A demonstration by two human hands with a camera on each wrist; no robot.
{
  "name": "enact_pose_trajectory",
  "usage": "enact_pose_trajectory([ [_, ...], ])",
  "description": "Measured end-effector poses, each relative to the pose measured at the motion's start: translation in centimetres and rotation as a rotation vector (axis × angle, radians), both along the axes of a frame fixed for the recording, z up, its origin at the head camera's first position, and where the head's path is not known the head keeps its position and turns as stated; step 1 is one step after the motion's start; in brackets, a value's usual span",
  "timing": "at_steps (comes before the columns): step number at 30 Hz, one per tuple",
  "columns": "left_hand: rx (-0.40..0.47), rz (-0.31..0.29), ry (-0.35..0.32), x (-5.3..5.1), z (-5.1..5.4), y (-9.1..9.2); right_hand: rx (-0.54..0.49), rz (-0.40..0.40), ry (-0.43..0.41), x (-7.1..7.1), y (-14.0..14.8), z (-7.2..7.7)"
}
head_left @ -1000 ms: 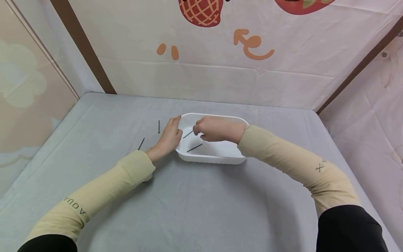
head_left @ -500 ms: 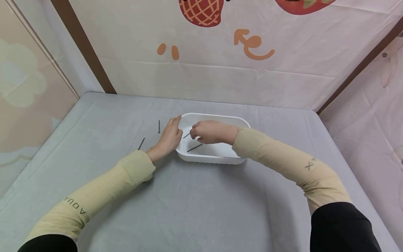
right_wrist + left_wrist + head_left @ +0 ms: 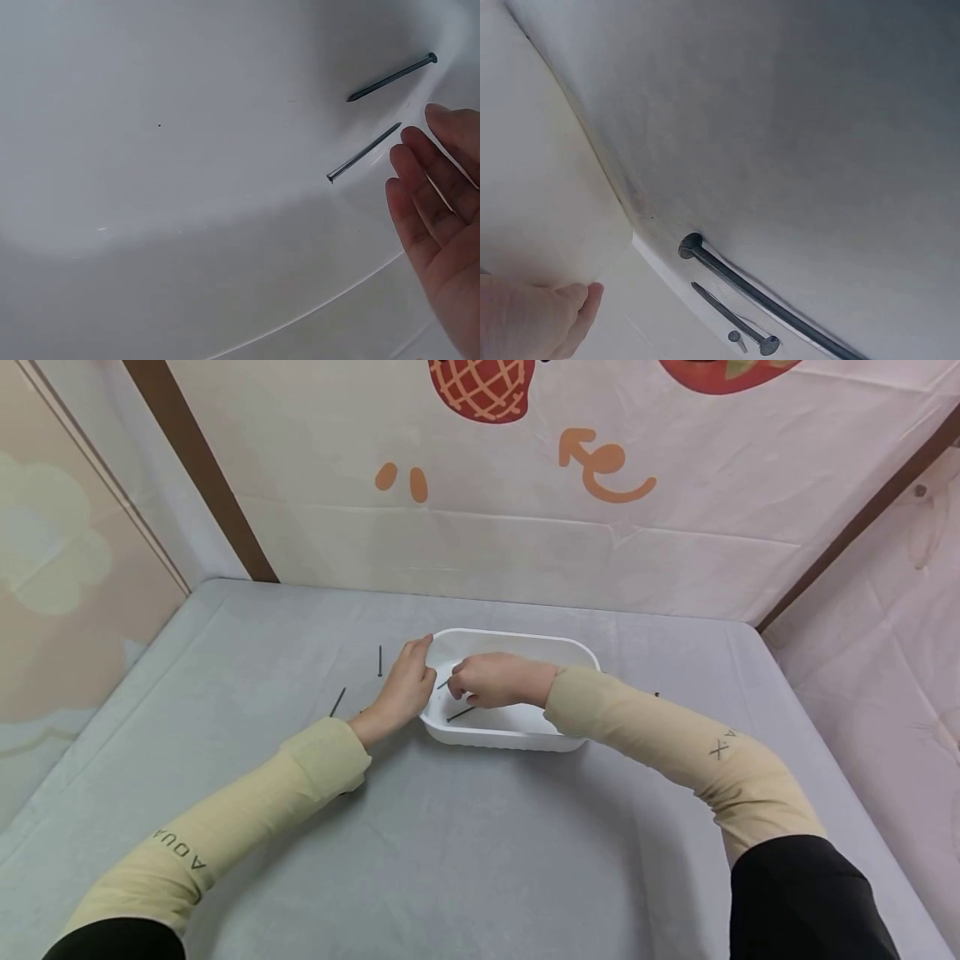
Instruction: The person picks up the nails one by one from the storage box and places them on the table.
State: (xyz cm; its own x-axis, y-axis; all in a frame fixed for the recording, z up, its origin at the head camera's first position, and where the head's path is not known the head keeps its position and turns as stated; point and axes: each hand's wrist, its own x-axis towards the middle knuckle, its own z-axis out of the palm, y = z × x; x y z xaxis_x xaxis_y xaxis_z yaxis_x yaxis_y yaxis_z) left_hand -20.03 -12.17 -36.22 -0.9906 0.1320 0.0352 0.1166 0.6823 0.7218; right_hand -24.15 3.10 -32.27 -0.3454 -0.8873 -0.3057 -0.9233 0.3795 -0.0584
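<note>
A white tray (image 3: 510, 742) stands on the grey-covered table. My left hand (image 3: 402, 685) grips its left end at the rim; in the left wrist view part of that hand (image 3: 532, 319) shows at the lower left. My right hand (image 3: 498, 679) hovers inside the tray with fingers loosely bent and nothing held. Two dark nails lie in the tray: one nail (image 3: 365, 151) has its point close to my right fingertips (image 3: 409, 136), the other nail (image 3: 390, 77) lies slightly beyond. Further nails lie outside on the left, including one nail (image 3: 379, 661) upright in the picture and a slanted nail (image 3: 337, 702).
A small dark tip (image 3: 657, 694) pokes out behind my right sleeve. The left wrist view shows a large nail (image 3: 757, 292) close by on the table. A printed cloth wall (image 3: 517, 552) rises behind the table's back edge.
My right hand has moved a little left and towards me inside the tray, and now covers part of the nearer nail in the head view. The left hand and tray have stayed put.
</note>
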Motion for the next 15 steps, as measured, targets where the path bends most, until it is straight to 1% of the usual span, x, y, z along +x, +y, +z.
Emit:
enact_pose_trajectory([
  [8,0.002,-0.007,-0.001,0.1,0.0,-0.1,-0.013,0.048,-0.024,-0.3,-0.4,-0.7],
  [15,0.0,-0.011,0.003,0.0,0.0,0.0,-0.014,0.066,-0.037,-0.3,-0.6,-1.3],
])
